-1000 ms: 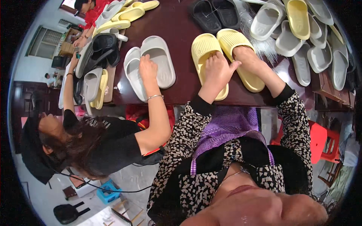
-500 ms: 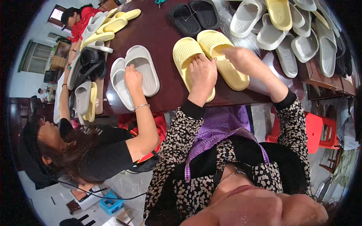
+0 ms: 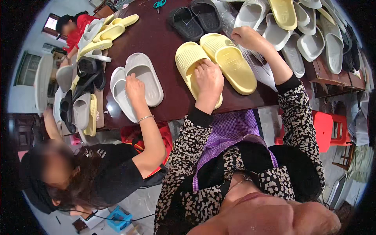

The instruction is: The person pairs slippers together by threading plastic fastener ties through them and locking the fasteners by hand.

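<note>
Two hands at a pair of yellow slippers

The left hand (image 3: 208,78) lies on the left yellow slipper (image 3: 189,55), fingers bent and tips at the strap opening; whether they pinch the strap cannot be told. The right hand (image 3: 250,39) is just beyond the strap of the right yellow slipper (image 3: 239,74), over clear strands (image 3: 227,19), its fingers curled inward; whether anything is gripped between them cannot be told.

Both yellow slippers lie sole down, side by side, near the front edge of a dark red-brown table (image 3: 168,94), their toe ends pointing away from the person. Just past them sits a pair of black slippers (image 3: 207,15), with a thin strand showing at their openings. To the right is a pile of grey and yellow slippers (image 3: 293,37), loosely overlapping. Teal scissors (image 3: 159,4) lie at the far side.

To the left of the yellow pair, a co-worker's hand (image 3: 135,88) with a bracelet (image 3: 145,118) is on a pair of grey slippers (image 3: 150,84). The co-worker (image 3: 113,168) wears black. Further left, more slippers (image 3: 109,32) lie heaped in grey, yellow and black, and a person in red (image 3: 76,37) is beyond them.

Below the table edge hang a purple checked apron (image 3: 235,129) and patterned sleeves (image 3: 299,113); a red stool (image 3: 323,131) stands to the right.
</note>
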The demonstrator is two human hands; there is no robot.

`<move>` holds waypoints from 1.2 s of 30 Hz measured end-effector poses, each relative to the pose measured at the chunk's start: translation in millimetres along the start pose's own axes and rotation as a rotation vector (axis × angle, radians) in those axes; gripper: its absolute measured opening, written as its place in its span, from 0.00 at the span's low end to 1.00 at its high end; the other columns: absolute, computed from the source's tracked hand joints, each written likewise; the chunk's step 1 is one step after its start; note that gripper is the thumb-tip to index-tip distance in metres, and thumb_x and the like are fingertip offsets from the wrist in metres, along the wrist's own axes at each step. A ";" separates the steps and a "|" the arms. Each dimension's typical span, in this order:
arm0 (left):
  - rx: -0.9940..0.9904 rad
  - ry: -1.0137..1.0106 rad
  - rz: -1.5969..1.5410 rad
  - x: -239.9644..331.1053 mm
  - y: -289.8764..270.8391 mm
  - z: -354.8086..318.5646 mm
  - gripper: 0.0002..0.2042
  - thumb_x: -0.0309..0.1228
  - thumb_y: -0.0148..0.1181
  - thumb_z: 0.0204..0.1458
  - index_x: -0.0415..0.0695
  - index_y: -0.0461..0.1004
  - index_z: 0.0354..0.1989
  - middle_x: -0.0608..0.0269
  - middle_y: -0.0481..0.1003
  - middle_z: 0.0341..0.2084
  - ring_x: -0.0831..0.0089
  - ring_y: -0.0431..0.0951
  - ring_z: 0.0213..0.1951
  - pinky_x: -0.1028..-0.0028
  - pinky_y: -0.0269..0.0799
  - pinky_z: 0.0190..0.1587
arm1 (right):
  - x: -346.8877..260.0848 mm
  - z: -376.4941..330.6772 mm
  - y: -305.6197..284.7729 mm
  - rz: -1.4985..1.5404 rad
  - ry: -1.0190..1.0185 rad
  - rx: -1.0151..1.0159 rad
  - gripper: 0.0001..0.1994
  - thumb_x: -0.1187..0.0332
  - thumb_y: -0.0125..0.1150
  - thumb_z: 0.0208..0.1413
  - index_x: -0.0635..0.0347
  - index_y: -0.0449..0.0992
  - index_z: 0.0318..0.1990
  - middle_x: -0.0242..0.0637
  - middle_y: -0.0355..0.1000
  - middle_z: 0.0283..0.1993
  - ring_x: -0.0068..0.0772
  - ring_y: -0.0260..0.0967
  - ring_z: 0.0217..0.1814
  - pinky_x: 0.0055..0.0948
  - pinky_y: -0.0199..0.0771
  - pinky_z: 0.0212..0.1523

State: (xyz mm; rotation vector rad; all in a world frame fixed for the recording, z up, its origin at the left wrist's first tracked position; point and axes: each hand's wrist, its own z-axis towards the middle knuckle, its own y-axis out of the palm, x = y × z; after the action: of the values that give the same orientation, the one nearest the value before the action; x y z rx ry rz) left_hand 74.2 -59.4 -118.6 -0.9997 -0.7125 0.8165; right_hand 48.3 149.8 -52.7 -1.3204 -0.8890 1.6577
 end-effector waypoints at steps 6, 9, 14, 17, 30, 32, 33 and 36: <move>0.045 0.020 0.055 1.1 5.2 0.1 0.18 0.27 0.44 0.52 0.22 0.62 0.46 0.38 0.73 0.38 0.52 0.73 0.43 0.62 0.64 0.51 | -26.8 -41.2 -25.8 0.001 0.065 0.009 0.10 0.67 0.50 0.51 0.66 0.74 0.32 0.53 0.73 0.31 0.54 0.70 0.37 0.44 0.69 0.39; 0.095 0.041 0.065 -3.3 9.4 -1.6 0.18 0.24 0.43 0.50 0.23 0.62 0.46 0.38 0.72 0.38 0.51 0.73 0.43 0.62 0.65 0.51 | -32.8 -71.5 -20.1 0.232 -0.052 0.010 0.08 0.70 0.53 0.50 0.67 0.74 0.33 0.48 0.74 0.30 0.51 0.71 0.34 0.39 0.70 0.34; 0.009 0.014 0.068 -3.2 -2.4 2.7 0.18 0.25 0.43 0.50 0.23 0.62 0.46 0.38 0.73 0.38 0.51 0.73 0.43 0.63 0.66 0.50 | -30.9 -80.7 8.9 0.180 -0.177 -0.031 0.08 0.70 0.54 0.50 0.65 0.75 0.34 0.47 0.74 0.32 0.50 0.71 0.35 0.40 0.70 0.35; -0.191 -0.048 -0.034 1.1 -6.4 6.6 0.21 0.27 0.44 0.51 0.21 0.59 0.50 0.34 0.69 0.47 0.50 0.69 0.51 0.62 0.62 0.54 | -30.8 -74.2 23.1 -0.026 -0.100 -0.212 0.08 0.69 0.52 0.50 0.66 0.74 0.30 0.49 0.73 0.31 0.47 0.72 0.36 0.41 0.70 0.38; -0.239 0.004 -0.234 -6.3 -17.7 4.8 0.24 0.29 0.51 0.48 0.22 0.58 0.50 0.33 0.69 0.44 0.48 0.68 0.51 0.58 0.59 0.54 | -34.3 -48.2 56.5 -0.041 -0.213 0.029 0.06 0.71 0.50 0.49 0.63 0.72 0.28 0.47 0.71 0.32 0.49 0.70 0.38 0.41 0.70 0.38; -0.134 0.052 -0.305 -8.6 -14.7 2.4 0.21 0.33 0.52 0.50 0.26 0.61 0.45 0.35 0.69 0.41 0.47 0.69 0.47 0.57 0.61 0.52 | -33.8 -45.8 60.5 -0.010 -0.202 0.051 0.06 0.71 0.51 0.49 0.64 0.71 0.27 0.47 0.71 0.31 0.49 0.70 0.37 0.41 0.70 0.39; -0.079 0.073 -0.336 -10.7 -14.6 1.1 0.20 0.34 0.53 0.51 0.27 0.62 0.43 0.36 0.70 0.40 0.47 0.70 0.45 0.57 0.63 0.50 | -34.8 -43.9 62.3 0.008 -0.201 0.062 0.06 0.71 0.52 0.48 0.64 0.71 0.27 0.47 0.70 0.31 0.49 0.70 0.36 0.41 0.70 0.39; -0.120 0.016 -0.313 -11.1 -10.7 0.3 0.25 0.35 0.56 0.49 0.26 0.60 0.48 0.36 0.70 0.42 0.49 0.69 0.48 0.59 0.61 0.52 | -32.9 -39.2 65.9 0.073 -0.224 0.054 0.05 0.71 0.53 0.47 0.64 0.71 0.27 0.47 0.70 0.31 0.49 0.70 0.36 0.41 0.69 0.39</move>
State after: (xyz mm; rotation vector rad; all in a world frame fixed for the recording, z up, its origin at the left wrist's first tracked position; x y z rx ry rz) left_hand 71.0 -71.9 -110.3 -0.9697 -0.8861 0.4978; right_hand 79.4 93.9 -106.3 -1.1583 -0.9280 1.9011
